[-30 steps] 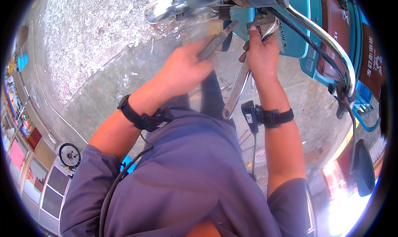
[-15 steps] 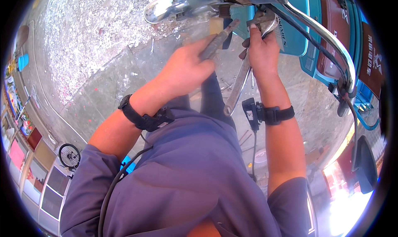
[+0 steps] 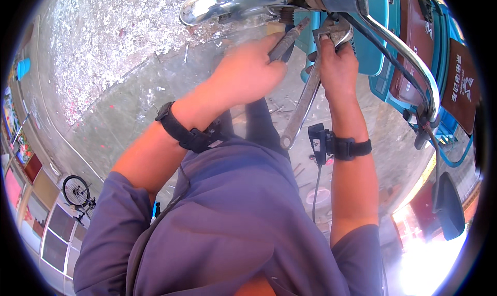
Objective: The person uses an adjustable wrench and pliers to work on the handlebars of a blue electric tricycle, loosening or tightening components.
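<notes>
My left hand (image 3: pixel 246 70) is closed round a worn grey metal bar (image 3: pixel 284 46), whose narrower, rusty tip points up and right. My right hand (image 3: pixel 337 63) grips an adjustable wrench (image 3: pixel 302 105) close to its head, thumb on the jaw side. The wrench's long handle hangs down and left, ending in a round hole. Its head sits just under the dark steering housing (image 3: pixel 331 0) of a teal vehicle; whether the jaws touch anything, I cannot tell. A threaded dark stem (image 3: pixel 286 15) stands left of the wrench head, near the bar's tip.
A chrome handlebar (image 3: pixel 409 50) with a black cable curves down the right side, with a mirror (image 3: pixel 449 207) below. Teal and brown panels (image 3: pixel 380 37) lie beyond my right hand. A chrome part (image 3: pixel 207 7) juts out at upper left. A bicycle wheel (image 3: pixel 76 191) shows far left.
Both hands have shifted right, the left one with the metal bar, the right with the wrench. The bar's tip is now nearer the wrench head. The steering housing shows lower in view.
</notes>
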Tool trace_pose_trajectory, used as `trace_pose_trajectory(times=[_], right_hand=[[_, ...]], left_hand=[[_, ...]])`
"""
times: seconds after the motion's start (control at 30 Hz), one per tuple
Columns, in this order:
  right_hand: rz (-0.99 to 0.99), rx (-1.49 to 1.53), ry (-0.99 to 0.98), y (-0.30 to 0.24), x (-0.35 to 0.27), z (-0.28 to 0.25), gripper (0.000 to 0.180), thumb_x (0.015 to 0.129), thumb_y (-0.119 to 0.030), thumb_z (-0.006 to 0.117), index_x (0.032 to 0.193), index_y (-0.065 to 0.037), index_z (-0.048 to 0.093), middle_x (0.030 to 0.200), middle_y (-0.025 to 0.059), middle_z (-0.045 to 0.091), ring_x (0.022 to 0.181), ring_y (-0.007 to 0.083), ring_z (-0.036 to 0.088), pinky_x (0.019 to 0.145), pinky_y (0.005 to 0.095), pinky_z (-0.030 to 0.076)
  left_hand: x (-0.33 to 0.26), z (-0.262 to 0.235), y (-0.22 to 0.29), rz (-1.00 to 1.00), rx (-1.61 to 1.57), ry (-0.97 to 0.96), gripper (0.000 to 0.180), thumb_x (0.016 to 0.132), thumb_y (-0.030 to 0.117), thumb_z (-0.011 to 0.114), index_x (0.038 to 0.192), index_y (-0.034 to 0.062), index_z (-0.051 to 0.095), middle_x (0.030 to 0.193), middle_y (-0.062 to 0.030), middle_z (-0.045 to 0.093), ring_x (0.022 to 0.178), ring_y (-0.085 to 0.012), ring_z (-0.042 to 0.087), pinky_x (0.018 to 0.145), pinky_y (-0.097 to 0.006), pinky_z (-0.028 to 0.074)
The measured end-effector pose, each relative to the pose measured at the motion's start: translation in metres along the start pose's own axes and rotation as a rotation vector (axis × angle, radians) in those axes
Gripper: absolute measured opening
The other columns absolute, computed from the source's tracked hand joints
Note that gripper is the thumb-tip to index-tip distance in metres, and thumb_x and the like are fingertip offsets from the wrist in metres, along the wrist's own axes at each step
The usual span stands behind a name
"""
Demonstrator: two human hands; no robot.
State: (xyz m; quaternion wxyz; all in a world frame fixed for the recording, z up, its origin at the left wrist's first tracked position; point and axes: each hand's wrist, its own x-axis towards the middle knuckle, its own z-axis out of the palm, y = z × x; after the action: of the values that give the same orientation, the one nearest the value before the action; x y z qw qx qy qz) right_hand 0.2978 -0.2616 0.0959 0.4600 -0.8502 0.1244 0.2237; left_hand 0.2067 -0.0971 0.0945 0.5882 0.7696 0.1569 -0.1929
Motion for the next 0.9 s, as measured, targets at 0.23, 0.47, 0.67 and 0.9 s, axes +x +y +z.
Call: trace_pose_trajectory(times=[0.23,0.47,0.67,0.9], right_hand=[[0.015,-0.025,-0.003,-0.004,-0.001,-0.002,0.028,0.096,-0.022,0.057,0.108,0.004,0.058,0.070,0.0121,0.068,0.051,0.0202,0.065,0.047,0.0340,0.054],[-0.012,-0.072,0.003,-0.003,0.002,-0.002,0.027,0.095,-0.023,0.059,0.105,0.002,0.061,0.069,0.0111,0.068,0.054,0.0192,0.065,0.051,0.0334,0.052],[0.038,-0.060,0.031,-0.005,0.000,-0.003,0.028,0.095,-0.025,0.059,0.104,0.000,0.062,0.067,0.0095,0.068,0.055,0.0168,0.065,0.054,0.0327,0.051],[0.034,-0.047,0.025,0.000,0.002,-0.004,0.028,0.094,-0.025,0.061,0.105,0.000,0.063,0.068,0.0078,0.068,0.057,0.0152,0.065,0.053,0.0320,0.050]], left_hand=[[0.049,-0.027,0.018,0.156,0.224,-0.114,0.055,0.079,0.019,0.057,0.132,0.0087,0.060,0.068,-0.0134,0.061,0.059,-0.0192,0.057,0.059,-0.034,0.048],[0.057,-0.041,0.028,0.121,0.228,-0.194,0.056,0.079,0.017,0.056,0.134,0.0110,0.061,0.066,-0.0044,0.057,0.058,-0.0104,0.055,0.055,-0.028,0.046],[0.066,-0.035,0.015,0.221,0.313,-0.232,0.053,0.080,0.019,0.057,0.131,0.0089,0.062,0.066,-0.0049,0.058,0.059,-0.0113,0.053,0.055,-0.029,0.045],[0.060,-0.036,0.019,0.129,0.188,-0.248,0.048,0.080,0.017,0.058,0.127,0.0067,0.063,0.070,-0.0083,0.059,0.064,-0.0132,0.050,0.058,-0.030,0.043]])
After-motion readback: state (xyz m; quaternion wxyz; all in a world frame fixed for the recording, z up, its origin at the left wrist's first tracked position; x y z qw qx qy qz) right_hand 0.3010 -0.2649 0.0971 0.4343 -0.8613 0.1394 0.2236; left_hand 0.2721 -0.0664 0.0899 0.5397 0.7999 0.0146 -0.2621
